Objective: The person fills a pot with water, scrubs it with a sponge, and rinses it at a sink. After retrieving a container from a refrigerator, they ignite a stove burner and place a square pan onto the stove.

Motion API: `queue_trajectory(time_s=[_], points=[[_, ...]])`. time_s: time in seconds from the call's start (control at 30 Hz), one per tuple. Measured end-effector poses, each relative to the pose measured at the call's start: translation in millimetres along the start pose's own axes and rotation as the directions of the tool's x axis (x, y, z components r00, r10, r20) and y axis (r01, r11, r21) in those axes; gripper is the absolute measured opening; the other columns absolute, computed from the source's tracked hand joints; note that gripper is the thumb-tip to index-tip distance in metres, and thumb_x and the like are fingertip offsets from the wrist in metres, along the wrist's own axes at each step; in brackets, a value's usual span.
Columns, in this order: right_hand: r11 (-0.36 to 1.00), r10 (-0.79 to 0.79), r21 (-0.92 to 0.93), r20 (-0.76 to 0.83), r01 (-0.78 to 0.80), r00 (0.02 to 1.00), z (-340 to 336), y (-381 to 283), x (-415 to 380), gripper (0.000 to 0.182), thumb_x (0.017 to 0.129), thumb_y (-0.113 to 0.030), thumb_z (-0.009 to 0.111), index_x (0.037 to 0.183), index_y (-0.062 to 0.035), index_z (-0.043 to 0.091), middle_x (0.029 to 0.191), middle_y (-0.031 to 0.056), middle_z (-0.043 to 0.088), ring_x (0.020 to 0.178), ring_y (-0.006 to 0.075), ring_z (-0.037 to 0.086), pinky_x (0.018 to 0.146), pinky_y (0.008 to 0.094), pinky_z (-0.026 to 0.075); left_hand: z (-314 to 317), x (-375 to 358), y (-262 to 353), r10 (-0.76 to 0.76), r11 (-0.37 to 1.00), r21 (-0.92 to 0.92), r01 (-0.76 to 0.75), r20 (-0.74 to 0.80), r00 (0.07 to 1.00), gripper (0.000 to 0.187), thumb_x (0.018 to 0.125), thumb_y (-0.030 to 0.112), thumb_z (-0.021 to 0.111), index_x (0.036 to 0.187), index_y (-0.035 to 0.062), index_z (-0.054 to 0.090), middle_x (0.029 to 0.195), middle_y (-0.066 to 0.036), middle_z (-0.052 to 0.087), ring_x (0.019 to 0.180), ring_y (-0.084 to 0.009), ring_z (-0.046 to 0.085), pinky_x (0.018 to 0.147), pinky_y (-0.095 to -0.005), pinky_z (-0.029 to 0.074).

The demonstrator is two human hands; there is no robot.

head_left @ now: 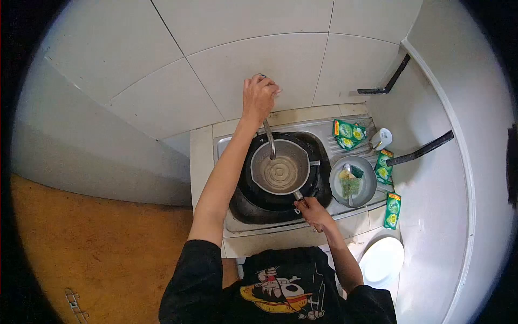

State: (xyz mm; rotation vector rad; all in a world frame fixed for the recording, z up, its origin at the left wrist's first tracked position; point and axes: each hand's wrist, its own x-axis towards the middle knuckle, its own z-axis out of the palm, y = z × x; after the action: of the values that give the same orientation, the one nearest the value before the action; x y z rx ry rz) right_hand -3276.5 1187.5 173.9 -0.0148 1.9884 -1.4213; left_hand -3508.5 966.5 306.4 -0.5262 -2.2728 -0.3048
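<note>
The left hand (260,98) is raised at the wall end of the tap (268,135), fingers curled; what they close on is mostly hidden, so the grip cannot be told. The right hand (314,212) is clenched round the handle (298,196) of the pot (261,171), which sits under the spout with water (280,174) in its bottom, ringed with ripples. The pot is over a wide black pan (242,189) in the basin of a metal sink (232,224). On the ribbed drainboard (330,149), to the right of the basin, a grey bowl (367,190) holds a spoon (350,200) and a green-and-clear packet (350,182). Behind it lie green packs (349,134) beside a white mug (381,139) on its side; another pack (383,167) is near the bowl, and one more (393,210) lies at the sink's right edge. A white plate (382,262) is nearer the person. The surround is pale tile, with large tiles on the back wall (259,51); two black brackets (422,151) jut from the white side wall (431,216). To the left, the floor (102,243) is orange-brown, with a small wire rack (75,306) on it.
</note>
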Motion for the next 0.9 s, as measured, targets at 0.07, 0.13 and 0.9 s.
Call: queue_trajectory(time_s=[0.07, 0.13, 0.9], points=[[1.0, 0.002, -0.01, 0.002, -0.002, 1.0, -1, 2, 1, 0.038, 0.093, -0.034, 0.053, 0.071, -0.0035, 0.049, 0.048, 0.0026, 0.045, 0.034, 0.0123, 0.044, 0.03, 0.0304, 0.032, 1, 2, 3, -0.007, 1.0, -0.021, 0.007, -0.007, 1.0, 0.004, 0.072, 0.015, 0.069, 0.073, 0.0119, 0.071, 0.082, 0.001, 0.065, 0.089, -0.0203, 0.054, 0.077, -0.0381, 0.037], [1.0, 0.004, -0.017, 0.001, -0.004, 1.0, -1, -1, -2, 0.037, 0.093, -0.034, 0.051, 0.072, -0.003, 0.05, 0.048, 0.004, 0.046, 0.034, 0.0148, 0.045, 0.03, 0.0325, 0.033, 4, 3, 1, -0.005, 1.0, -0.022, 0.004, -0.005, 1.0, 0.004, 0.072, 0.015, 0.069, 0.073, 0.012, 0.071, 0.081, 0.001, 0.064, 0.089, -0.0203, 0.054, 0.077, -0.0382, 0.037], [1.0, -0.021, 0.007, -0.031, 0.021, 0.999, 13, -12, -2, 0.037, 0.092, -0.03, 0.053, 0.073, 0.001, 0.053, 0.055, 0.0071, 0.05, 0.045, 0.0128, 0.046, 0.041, 0.0343, 0.037, 7, 7, 0, -0.002, 1.0, 0.008, 0.002, 0.028, 1.0, 0.006, 0.073, 0.016, 0.068, 0.074, 0.0118, 0.072, 0.075, -0.002, 0.063, 0.083, -0.0212, 0.055, 0.075, -0.0381, 0.037]])
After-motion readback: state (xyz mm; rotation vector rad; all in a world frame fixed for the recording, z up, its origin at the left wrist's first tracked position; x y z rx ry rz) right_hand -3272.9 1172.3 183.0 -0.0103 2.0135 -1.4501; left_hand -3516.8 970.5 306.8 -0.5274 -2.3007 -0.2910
